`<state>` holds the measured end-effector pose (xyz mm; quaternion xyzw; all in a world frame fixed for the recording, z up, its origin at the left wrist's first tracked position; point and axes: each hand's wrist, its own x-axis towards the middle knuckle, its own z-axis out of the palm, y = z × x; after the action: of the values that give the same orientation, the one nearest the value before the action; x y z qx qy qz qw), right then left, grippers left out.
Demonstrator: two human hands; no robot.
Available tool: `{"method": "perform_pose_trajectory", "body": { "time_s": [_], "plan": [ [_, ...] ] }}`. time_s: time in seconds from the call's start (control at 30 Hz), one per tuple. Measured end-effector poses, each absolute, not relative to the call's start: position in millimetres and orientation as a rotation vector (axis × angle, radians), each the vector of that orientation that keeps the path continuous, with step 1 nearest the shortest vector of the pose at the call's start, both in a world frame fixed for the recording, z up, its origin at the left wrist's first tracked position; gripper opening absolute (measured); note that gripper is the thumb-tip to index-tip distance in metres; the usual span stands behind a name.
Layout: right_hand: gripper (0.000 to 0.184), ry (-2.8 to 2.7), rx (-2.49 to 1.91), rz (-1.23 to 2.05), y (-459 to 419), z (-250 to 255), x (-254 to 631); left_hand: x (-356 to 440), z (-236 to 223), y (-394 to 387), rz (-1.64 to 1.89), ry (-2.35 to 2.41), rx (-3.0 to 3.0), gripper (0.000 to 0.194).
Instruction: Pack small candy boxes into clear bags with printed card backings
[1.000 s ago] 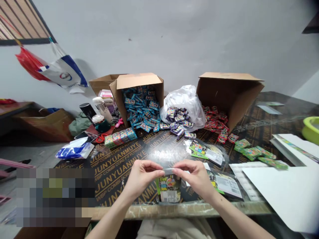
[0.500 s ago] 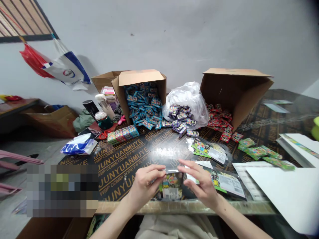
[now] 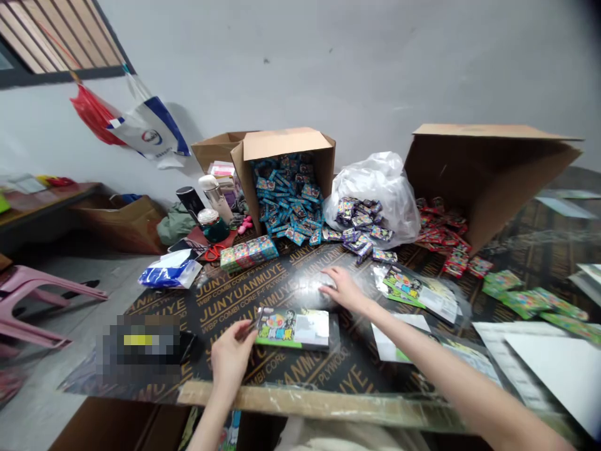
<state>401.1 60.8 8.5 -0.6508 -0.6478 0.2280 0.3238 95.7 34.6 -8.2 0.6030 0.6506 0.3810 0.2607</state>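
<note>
A black and green printed packet in a clear sleeve [image 3: 292, 328] lies lengthwise before me, its printed side up. My left hand [image 3: 232, 352] pinches its left end between thumb and fingers. Beyond the packet's far edge, my right hand [image 3: 344, 288] hovers with its fingers apart and nothing in them. Small purple packs [image 3: 359, 235] spill from a white plastic bag [image 3: 392, 203] farther back. To the right of my right hand lie more printed packets [image 3: 420, 293] in clear sleeves, and my right forearm passes over others.
An open carton [image 3: 287, 145] spills blue packs; another carton [image 3: 491, 188] holds red packs. A block of stacked packs [image 3: 248, 253], a blue tissue pack [image 3: 169, 269] and bottles stand left. Green packs [image 3: 530, 294] and white sheets [image 3: 554, 363] lie right.
The printed packet has turned lengthwise and shifted left, with my left hand now at its left end. My right hand has let go and reached forward. The view has swung left.
</note>
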Motion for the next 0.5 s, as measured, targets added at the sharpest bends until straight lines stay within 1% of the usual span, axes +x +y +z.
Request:
{"method": "perform_pose_trajectory", "body": {
  "time_s": [0.07,0.13,0.17,0.27,0.3,0.33,0.37,0.43,0.5],
  "plan": [
    [0.043,-1.628,-1.818,0.557,104,8,406,94,-16,30,0.923,1.824,1.98,0.029],
    [0.044,-1.489,-1.913,0.548,143,5,406,104,-17,26,0.824,1.701,2.302,0.035],
    [0.046,-1.407,-1.959,0.54,160,3,403,113,-16,25,0.736,1.59,2.433,0.042],
    [0.047,-1.167,-2.037,0.522,198,0,394,145,-14,23,0.424,1.265,2.646,0.078],
    [0.046,-1.101,-2.042,0.523,206,0,392,153,-14,24,0.343,1.186,2.659,0.085],
    [0.044,-1.049,-2.037,0.531,212,0,391,160,-15,24,0.286,1.133,2.653,0.088],
    [0.042,-1.01,-2.023,0.544,214,0,391,165,-17,25,0.254,1.103,2.636,0.087],
    [0.038,-0.981,-1.966,0.593,212,0,395,168,-19,29,0.252,1.074,2.575,0.08],
    [0.033,-1.008,-1.877,0.677,197,1,403,166,-17,35,0.343,1.098,2.46,0.071]
  ]
}}
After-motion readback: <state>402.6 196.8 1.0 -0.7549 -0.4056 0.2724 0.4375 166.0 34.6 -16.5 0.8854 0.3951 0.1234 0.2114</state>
